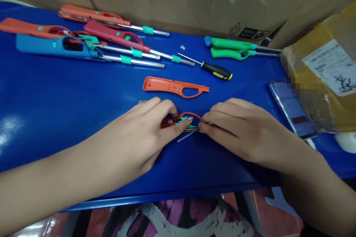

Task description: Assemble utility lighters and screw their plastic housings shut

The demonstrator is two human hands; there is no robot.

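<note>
Between my hands lies an opened orange lighter handle, with teal-green parts and thin wires or strips showing inside. My left hand grips its rear part from the left, the thumb pressing near the teal-green trigger piece. At the front end, my right hand pinches the handle with fingertips together; what exactly lies under them is hidden. A thin clear strip sticks out below the handle. Just beyond my hands rests the other orange handle half, its hollow inside facing up.
Several long-necked lighters lie at the back left. A screwdriver sits near small white pieces. Green lighters lie at the back right, a phone and taped box at right. A large carton stands behind.
</note>
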